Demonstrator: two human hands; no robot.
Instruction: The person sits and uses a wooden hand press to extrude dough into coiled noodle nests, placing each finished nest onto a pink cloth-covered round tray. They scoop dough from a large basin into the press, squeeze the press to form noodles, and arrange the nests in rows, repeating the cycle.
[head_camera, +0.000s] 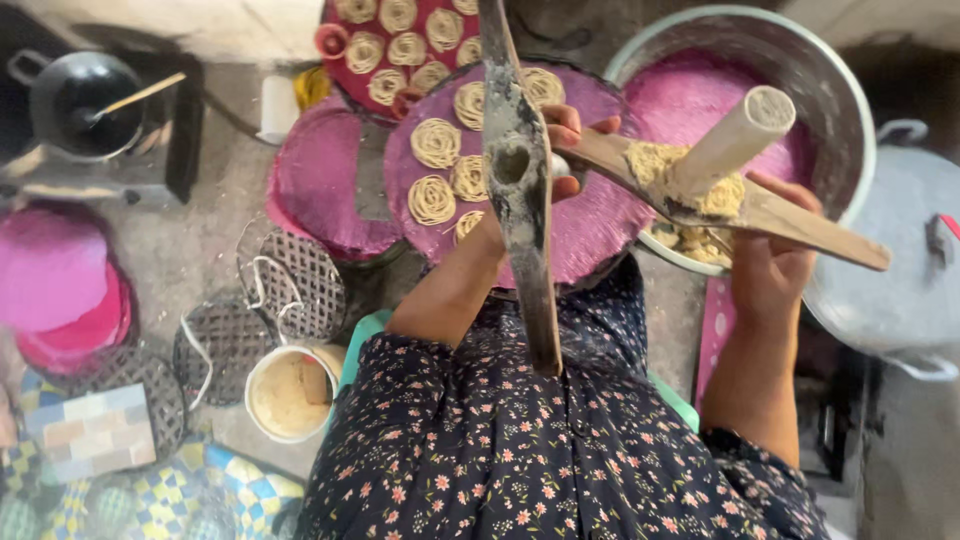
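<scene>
Over at 12 o'clock, the round purple tray already carries about six noodle coils, roughly half bare. Left hand grips one handle of the wooden press, right hand clutches the other, dough caked on it.

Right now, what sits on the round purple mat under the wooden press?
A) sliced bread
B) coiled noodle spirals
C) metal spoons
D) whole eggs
B: several pale coiled noodle spirals lie on the round purple mat beneath the long wooden press, near the left hand.
</scene>
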